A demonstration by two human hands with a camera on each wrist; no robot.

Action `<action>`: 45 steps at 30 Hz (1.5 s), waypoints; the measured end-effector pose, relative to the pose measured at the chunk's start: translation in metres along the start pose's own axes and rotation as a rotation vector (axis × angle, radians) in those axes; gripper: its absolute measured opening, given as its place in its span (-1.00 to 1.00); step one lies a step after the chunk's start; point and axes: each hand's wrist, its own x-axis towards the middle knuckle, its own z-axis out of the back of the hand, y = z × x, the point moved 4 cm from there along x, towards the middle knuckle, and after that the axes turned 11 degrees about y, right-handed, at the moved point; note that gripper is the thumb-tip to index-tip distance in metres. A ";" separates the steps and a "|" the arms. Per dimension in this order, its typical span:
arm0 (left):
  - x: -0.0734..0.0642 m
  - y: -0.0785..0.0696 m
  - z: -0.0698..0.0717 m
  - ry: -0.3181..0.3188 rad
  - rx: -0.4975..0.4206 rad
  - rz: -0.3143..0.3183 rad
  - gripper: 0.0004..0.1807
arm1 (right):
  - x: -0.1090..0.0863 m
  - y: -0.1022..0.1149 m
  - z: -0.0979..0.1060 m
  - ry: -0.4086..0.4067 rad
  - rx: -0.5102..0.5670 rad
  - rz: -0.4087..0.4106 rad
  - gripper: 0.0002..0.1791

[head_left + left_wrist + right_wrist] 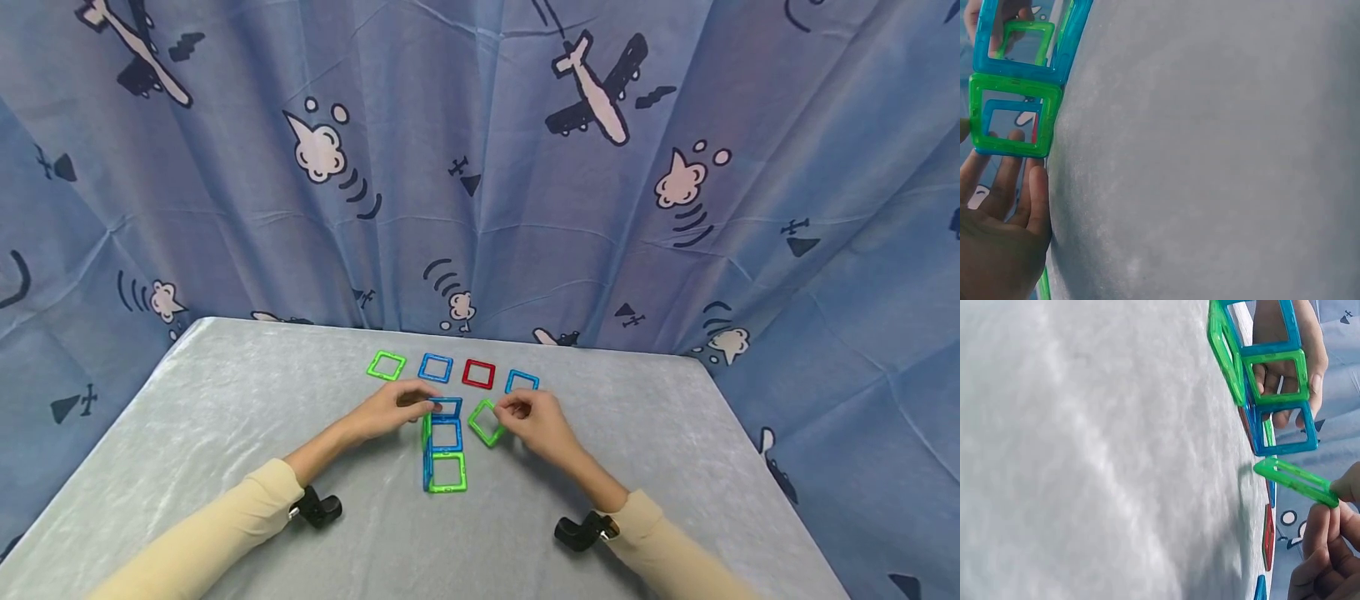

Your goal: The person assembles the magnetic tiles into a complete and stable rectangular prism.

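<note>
My right hand (540, 425) pinches a green square magnetic tile (478, 433) between thumb and fingers. In the right wrist view this tile (1294, 485) is tilted, beside the standing tiles. On the left, my left hand (390, 408) holds the far corner of a small frame build, its thumb and fingers at an upright blue tile (447, 400). A green tile (447, 489) and a blue tile (447, 450) lie flat as its base. Along the left side stand a blue tile (427, 473) and a green wall tile (1013, 83); the left fingers show by the latter.
Behind the build lie a loose green tile (386, 353), a blue tile (436, 357), a red tile (478, 362) and another blue tile (522, 374), partly behind my right hand. A pale cloth covers the table (225, 400). A patterned blue curtain (420, 275) hangs beyond its far edge.
</note>
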 end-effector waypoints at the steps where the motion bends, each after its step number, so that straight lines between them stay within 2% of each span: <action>1: 0.000 0.000 0.000 0.000 0.002 -0.003 -0.70 | 0.001 0.001 -0.001 0.002 0.004 -0.003 -0.96; 7: 0.001 0.001 0.000 -0.001 0.007 -0.003 -0.70 | 0.003 0.004 -0.007 0.014 0.017 0.002 -0.95; 17: -0.001 0.000 0.001 -0.003 0.013 -0.013 -0.68 | 0.005 0.005 -0.010 -0.031 0.005 -0.025 -0.95; 33: 0.001 0.002 0.000 -0.011 0.013 0.011 -0.70 | 0.007 0.006 -0.017 -0.057 0.036 -0.058 -0.96; 45: 0.001 0.003 0.000 -0.009 -0.002 0.007 -0.71 | 0.008 0.004 -0.025 0.049 0.212 -0.166 -0.92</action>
